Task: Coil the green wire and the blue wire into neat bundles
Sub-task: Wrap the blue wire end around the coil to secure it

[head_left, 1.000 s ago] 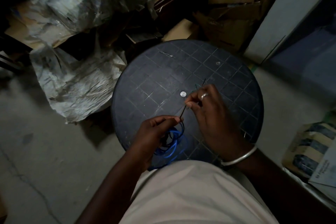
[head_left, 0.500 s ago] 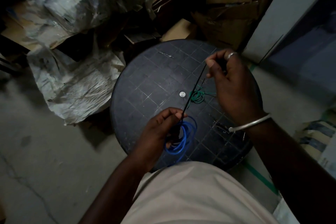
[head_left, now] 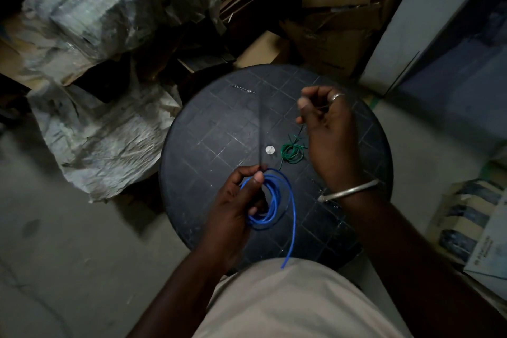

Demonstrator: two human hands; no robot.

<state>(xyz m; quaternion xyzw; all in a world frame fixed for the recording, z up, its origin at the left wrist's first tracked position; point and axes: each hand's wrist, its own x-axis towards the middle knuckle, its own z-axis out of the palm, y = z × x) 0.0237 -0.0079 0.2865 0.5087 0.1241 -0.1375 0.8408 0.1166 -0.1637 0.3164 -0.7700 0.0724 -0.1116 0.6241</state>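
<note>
My left hand [head_left: 233, 206] is shut on the blue wire [head_left: 274, 200], a loose coil of several loops held over the near part of the round black stool [head_left: 214, 129]. Its free end hangs down toward my lap. The same hand pinches a thin black strip [head_left: 259, 131] that stands straight up and away from me. The green wire [head_left: 292, 152] lies on the stool as a small coil, right of a silver disc [head_left: 269, 149], with a short tail pointing up. My right hand [head_left: 329, 131] hovers just above and right of it, fingers curled, with nothing clearly in them.
Torn cardboard boxes [head_left: 337, 8] and plastic-wrapped bundles [head_left: 109, 8] crowd the floor behind the stool. A crumpled sack [head_left: 104, 140] lies to its left and paper bags [head_left: 466, 214] to its right. A pale wall panel [head_left: 428, 22] stands at the far right. My knee is under the stool's near edge.
My right hand drew the black strip out away from my left hand, then let its far end go and moved back over the green coil. The strip now stands straight. The blue coil hangs looser.
</note>
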